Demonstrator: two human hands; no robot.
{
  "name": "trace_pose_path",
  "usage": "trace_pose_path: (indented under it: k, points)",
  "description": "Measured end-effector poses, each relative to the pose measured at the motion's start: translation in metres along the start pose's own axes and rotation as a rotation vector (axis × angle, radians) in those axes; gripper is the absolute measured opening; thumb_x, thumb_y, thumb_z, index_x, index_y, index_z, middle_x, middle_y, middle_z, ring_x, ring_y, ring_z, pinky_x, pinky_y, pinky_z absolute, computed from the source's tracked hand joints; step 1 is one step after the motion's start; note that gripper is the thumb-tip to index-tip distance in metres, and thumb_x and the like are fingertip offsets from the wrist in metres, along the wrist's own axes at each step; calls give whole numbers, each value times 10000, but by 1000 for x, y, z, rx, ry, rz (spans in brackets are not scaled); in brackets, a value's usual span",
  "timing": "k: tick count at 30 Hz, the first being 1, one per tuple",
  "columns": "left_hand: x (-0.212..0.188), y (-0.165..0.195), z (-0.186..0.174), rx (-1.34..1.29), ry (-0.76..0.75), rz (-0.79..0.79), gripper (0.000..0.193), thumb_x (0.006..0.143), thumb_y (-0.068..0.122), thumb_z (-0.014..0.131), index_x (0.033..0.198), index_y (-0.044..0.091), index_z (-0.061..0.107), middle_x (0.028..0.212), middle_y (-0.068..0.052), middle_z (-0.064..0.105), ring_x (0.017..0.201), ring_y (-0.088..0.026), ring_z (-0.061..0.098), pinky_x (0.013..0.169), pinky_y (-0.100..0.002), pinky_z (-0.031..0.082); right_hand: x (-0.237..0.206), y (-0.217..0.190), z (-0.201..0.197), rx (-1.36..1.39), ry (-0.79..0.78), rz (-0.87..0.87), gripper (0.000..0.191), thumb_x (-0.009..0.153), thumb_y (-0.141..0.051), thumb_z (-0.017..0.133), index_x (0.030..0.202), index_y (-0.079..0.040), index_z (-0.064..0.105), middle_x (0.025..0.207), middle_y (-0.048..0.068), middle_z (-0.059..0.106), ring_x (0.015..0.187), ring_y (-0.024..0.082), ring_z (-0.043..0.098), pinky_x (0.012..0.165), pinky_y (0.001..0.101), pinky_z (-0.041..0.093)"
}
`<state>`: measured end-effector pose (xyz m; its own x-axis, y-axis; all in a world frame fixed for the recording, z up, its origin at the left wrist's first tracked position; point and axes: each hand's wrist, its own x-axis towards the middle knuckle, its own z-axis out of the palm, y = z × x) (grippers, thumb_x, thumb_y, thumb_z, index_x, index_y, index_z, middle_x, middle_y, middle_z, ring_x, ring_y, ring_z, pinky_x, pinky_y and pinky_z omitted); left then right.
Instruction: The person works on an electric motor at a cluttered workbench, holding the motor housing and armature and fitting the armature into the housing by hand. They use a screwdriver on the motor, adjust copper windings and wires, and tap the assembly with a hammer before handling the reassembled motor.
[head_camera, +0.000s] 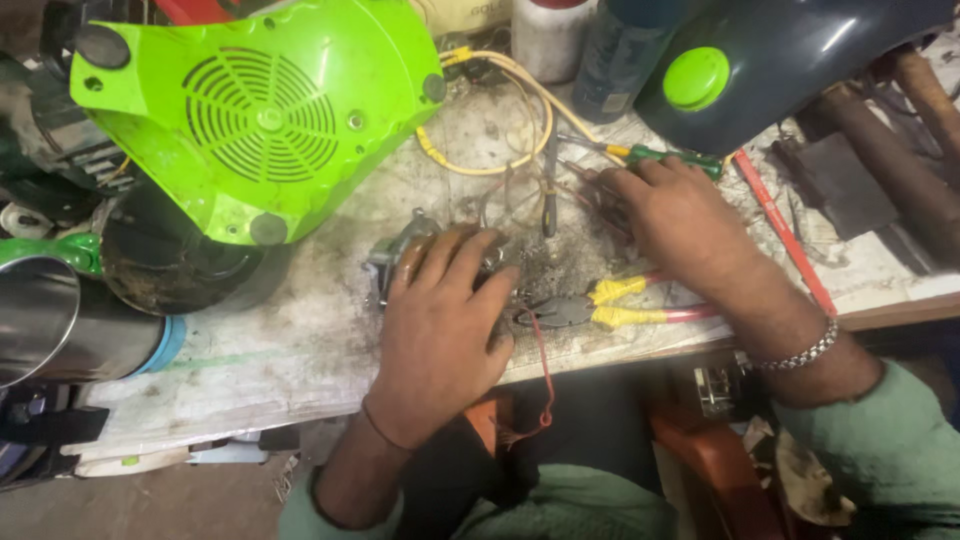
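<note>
My left hand (440, 325) lies palm down over a small electric motor (405, 250) with copper windings, gripping it on the dirty workbench (290, 340). My right hand (675, 215) rests further right, fingers spread over thin tools and wires, touching a green-handled screwdriver (665, 155). Pliers with yellow and red handles (620, 305) lie between the two hands. A red wire (545, 370) hangs from the motor over the bench edge.
A bright green appliance housing with a round vent grille (265, 115) stands at the back left. A dark housing with a green button (740, 70) sits back right. A steel jar (55, 320) lies left. Yellow cable (500, 120), a red rod (785, 235), bottles behind.
</note>
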<state>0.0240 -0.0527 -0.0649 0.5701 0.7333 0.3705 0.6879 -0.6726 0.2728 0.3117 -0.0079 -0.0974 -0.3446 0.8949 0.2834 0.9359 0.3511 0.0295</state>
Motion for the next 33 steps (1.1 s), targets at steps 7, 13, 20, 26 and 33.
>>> trace_pose_path:
  k: [7, 13, 20, 26, 33]
  points:
    - [-1, -7, 1, -88, 86, 44, 366, 755, 245, 795, 1092, 106, 756, 1351, -165, 586, 1340, -370, 493, 1157, -567, 305, -26, -16, -39, 283, 131, 199, 496, 854, -48, 604, 1344, 17, 645, 1002, 234, 593, 905, 373, 618, 805, 490, 518]
    - [-1, -9, 4, -136, 179, 22, 289, 790, 230, 811, 1060, 136, 766, 1350, -116, 626, 1336, -330, 531, 1162, -535, 332, -58, -46, -46, 658, -11, 341, 387, 844, -167, 689, 1206, -58, 771, 783, 97, 596, 587, 225, 594, 551, 362, 484]
    - [0, -6, 0, -157, 181, 16, 301, 748, 220, 839, 1036, 157, 780, 1314, -81, 641, 1314, -317, 543, 1157, -528, 337, -72, -66, -46, 672, 88, 169, 389, 817, -183, 785, 1175, -33, 754, 850, 65, 691, 660, 134, 689, 568, 280, 524]
    - [1, -6, 6, -138, 201, -23, 268, 743, 254, 870, 986, 184, 780, 1302, -42, 651, 1318, -297, 548, 1170, -524, 321, -72, -57, -51, 603, 60, 125, 449, 759, -215, 781, 1162, -19, 758, 784, 70, 687, 623, 150, 671, 530, 308, 511]
    - [-2, -5, 11, -139, 187, -35, 296, 721, 234, 889, 985, 181, 768, 1287, -36, 663, 1319, -304, 551, 1175, -534, 306, -73, -56, -45, 681, 48, 94, 418, 795, -223, 754, 1147, 1, 746, 817, 64, 732, 587, 130, 701, 480, 278, 542]
